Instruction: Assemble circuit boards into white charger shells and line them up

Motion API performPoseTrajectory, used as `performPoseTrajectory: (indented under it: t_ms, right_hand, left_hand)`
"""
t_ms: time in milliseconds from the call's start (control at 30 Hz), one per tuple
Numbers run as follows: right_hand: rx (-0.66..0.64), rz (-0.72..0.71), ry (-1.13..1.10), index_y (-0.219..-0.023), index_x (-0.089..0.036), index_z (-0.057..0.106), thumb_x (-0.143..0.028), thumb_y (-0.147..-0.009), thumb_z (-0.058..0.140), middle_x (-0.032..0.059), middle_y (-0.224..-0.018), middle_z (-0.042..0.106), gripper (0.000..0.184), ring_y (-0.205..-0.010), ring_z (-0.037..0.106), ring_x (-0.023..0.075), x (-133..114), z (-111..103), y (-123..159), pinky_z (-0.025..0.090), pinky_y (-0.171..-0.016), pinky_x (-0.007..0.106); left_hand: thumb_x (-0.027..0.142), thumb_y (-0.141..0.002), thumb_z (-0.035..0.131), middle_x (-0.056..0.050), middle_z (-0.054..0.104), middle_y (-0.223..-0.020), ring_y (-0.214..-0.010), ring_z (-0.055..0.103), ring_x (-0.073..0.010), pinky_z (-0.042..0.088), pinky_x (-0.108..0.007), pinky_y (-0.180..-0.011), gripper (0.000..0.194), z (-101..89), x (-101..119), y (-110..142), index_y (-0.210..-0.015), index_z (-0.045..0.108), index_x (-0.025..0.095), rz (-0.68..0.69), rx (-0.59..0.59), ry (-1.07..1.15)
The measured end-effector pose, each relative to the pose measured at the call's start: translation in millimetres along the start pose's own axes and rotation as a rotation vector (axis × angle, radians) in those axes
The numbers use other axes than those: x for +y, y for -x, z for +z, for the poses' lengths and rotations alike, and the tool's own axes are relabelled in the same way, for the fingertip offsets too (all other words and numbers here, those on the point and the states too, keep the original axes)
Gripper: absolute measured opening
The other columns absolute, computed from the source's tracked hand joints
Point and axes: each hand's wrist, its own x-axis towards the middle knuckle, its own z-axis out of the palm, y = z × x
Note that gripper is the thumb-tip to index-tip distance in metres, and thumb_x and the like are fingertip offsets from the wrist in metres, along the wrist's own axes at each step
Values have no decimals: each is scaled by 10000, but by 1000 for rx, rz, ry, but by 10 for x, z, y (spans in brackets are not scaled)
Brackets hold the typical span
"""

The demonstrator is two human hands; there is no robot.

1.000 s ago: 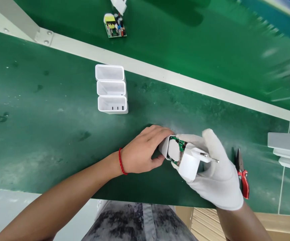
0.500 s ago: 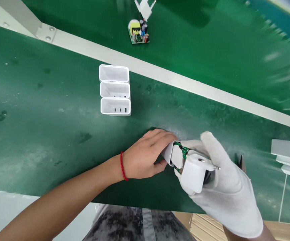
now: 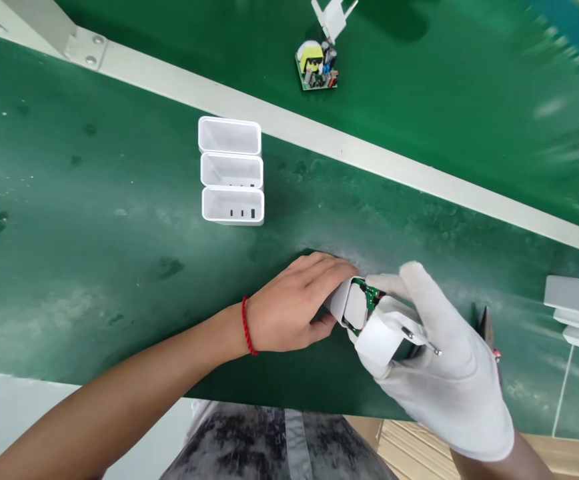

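Note:
My bare left hand (image 3: 297,303), with a red string at the wrist, grips a white charger shell (image 3: 345,303) near the front edge of the green table. My gloved right hand (image 3: 444,370) holds a white plug cap (image 3: 384,333) with two metal pins, pressed against the shell's open end. A green circuit board (image 3: 369,292) shows in the gap between the two parts.
Three empty white shells (image 3: 231,171) stand in a row behind my hands. A loose circuit board (image 3: 317,65) lies on the belt beyond a grey rail (image 3: 369,160). Red-handled pliers (image 3: 489,333) peek out behind my right hand. Stacked grey trays (image 3: 577,303) sit at the right edge.
The cap has tilted and closed further onto the shell, so less of the board shows. The loose board on the belt has travelled to the right.

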Motion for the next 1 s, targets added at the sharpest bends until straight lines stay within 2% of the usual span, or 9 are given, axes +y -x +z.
performPoseTrajectory:
  t_ms: [133,233,400,500,567,667,800,900,1000]
  right_hand:
    - [-3,-6,190,-1626,-268,125,-111,-844,580,70,-964,705,918,-832,656,259,-135,-38,-97,598,-717,413]
    - [-41,-2,248,-1625,-288,125,-134,-863,552,105,-1107,691,887,-988,666,302,-165,-78,-151,611,-787,462]
    - [-164,15,41,-1622,-302,115,-301,-865,696,134,-1400,565,955,-1259,580,351,-28,-78,-14,553,-1002,560]
    - [-57,165,-101,-1619,-333,61,-474,-817,757,142,-1501,460,1071,-1294,562,355,74,-21,146,502,-1057,608]
    - [-4,206,-124,-1614,-330,102,-523,-806,754,158,-1538,393,1056,-1287,567,341,118,25,219,509,-1054,593]
    - [-83,172,-91,-1582,-297,246,-502,-840,723,167,-1525,405,906,-1266,579,311,148,83,252,549,-1017,523]
    - [-121,185,-149,-1520,-273,370,-499,-888,665,141,-1453,502,733,-1304,543,304,172,162,245,545,-1015,488]
    - [-118,244,-283,-1509,-234,393,-530,-935,582,157,-1429,515,673,-1209,603,273,190,236,267,579,-942,435]
    - [-69,314,-420,-1516,-222,398,-556,-969,500,169,-1436,496,649,-1084,651,233,177,308,289,592,-888,400]
  left_hand:
    - [104,-806,567,-146,635,-1271,-1165,589,-293,499,-489,-1012,510,-1,0,-4,-1301,458,159,-9,-9,13]
    - [117,-816,568,-138,632,-1278,-1166,591,-293,500,-492,-1008,502,0,-3,-2,-1303,458,175,-1,-7,19]
    - [110,-817,581,-150,634,-1259,-1175,587,-291,496,-479,-1022,497,-13,-13,10,-1296,459,150,0,-8,18]
    - [115,-816,578,-148,622,-1270,-1193,579,-285,485,-475,-1047,518,-33,-1,21,-1315,449,156,-7,-22,43]
    - [163,-811,612,-162,587,-1308,-1240,551,-297,473,-486,-1069,618,-43,35,17,-1389,392,152,-4,-16,74]
    - [253,-816,668,-175,534,-1315,-1257,518,-318,490,-499,-1046,738,-43,132,-23,-1467,334,158,-3,39,23]
    - [276,-844,707,-120,566,-1153,-1013,603,-237,573,-389,-873,521,-30,236,-88,-1319,511,188,37,100,-52]
    - [291,-809,751,-62,583,-1026,-829,611,-162,587,-277,-702,530,-27,225,-75,-1279,522,207,-8,178,187]
    - [268,-826,722,-40,558,-983,-788,596,-140,580,-227,-624,561,-24,175,-14,-1346,516,244,-71,250,404]
